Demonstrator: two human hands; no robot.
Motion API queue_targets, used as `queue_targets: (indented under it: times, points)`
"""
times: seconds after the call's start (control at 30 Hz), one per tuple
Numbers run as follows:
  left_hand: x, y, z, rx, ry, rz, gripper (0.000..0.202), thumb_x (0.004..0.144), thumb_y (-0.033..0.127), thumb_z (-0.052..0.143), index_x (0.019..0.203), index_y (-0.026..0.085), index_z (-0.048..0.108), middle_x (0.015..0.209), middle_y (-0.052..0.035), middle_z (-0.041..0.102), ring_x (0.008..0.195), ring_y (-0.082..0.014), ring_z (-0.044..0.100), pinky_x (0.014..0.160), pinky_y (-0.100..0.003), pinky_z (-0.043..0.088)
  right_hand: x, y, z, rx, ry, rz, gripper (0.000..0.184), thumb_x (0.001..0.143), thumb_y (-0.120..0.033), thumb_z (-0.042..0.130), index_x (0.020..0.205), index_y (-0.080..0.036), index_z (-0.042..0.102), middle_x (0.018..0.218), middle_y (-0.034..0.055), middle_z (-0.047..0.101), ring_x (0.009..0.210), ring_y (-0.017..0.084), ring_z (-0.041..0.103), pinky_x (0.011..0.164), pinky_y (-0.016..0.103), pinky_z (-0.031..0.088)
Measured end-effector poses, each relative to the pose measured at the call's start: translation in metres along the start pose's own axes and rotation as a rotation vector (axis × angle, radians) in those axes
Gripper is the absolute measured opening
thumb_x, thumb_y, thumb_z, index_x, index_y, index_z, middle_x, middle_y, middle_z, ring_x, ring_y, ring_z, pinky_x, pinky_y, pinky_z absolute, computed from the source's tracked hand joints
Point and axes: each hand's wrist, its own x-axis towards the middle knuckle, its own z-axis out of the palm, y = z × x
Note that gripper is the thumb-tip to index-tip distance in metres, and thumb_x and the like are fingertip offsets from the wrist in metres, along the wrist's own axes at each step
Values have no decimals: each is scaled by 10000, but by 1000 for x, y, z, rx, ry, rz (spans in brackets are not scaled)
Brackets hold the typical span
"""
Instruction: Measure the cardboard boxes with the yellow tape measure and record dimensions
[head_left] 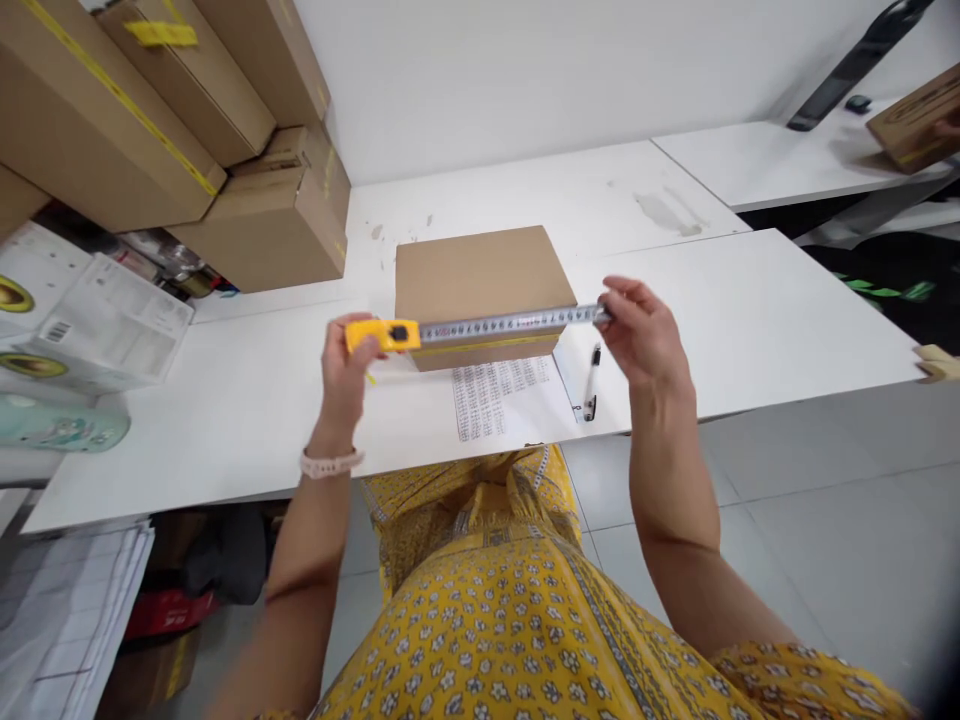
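My left hand point(346, 365) is closed around the yellow case of a tape measure point(384, 335). Its metal blade point(502, 323) is drawn out to the right, and my right hand point(643, 325) pinches the free end. The blade stretches across the near top edge of a brown cardboard box point(480, 270), with both hands just outside the box's sides. Whether the blade touches the cardboard I cannot tell. Yellow tape runs along the box's near face. A printed sheet point(517, 400) lies partly beneath the box's front, and a pen point(592, 385) rests to the right of the sheet.
Stacked cardboard boxes point(262, 225) stand at the left back. Nearer on that side are white cartons point(97, 310) and a mint-green bottle point(64, 425). At the far right, another person's hand point(951, 128) touches a small carton point(915, 120). The white table point(742, 330) ends just before my body.
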Motion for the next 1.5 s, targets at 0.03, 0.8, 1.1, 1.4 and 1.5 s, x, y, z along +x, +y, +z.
queue_targets:
  times: [0.03,0.8,1.1,1.4,1.5]
  points:
    - [21,1,-6,-16,44,4,435,771,523,764,1038,218,605,987,-40,682,793,-171,686,640,-265,547,23,2,-6,-2,3,-35,261,826,-424,779,1025,-282,689,812,-6,579,701,145,567,643,330,543]
    - [106,-10,8,-176,107,-320,490,801,500,828,995,209,485,828,-31,744,665,-225,766,745,-419,634,109,28,59,7,188,228,320,656,-227,829,925,-206,657,891,10,692,799,158,644,681,297,542]
    - [109,-12,-12,-121,79,-319,429,759,496,833,929,174,606,862,-43,741,657,-154,692,687,-342,626,101,17,60,29,146,339,195,712,-200,787,879,-220,687,907,7,733,806,146,656,673,257,558]
    - [107,-6,-19,-61,51,-352,434,752,503,828,947,160,646,871,-60,748,611,-140,645,613,-321,612,105,22,61,25,150,335,206,701,-204,783,881,-220,684,884,9,733,781,151,652,659,267,559]
    - [100,-4,-18,-44,23,-348,410,772,485,820,955,158,652,896,-66,752,596,-127,632,611,-316,612,104,23,61,19,140,323,202,711,-224,790,884,-215,685,893,15,731,782,150,654,653,264,556]
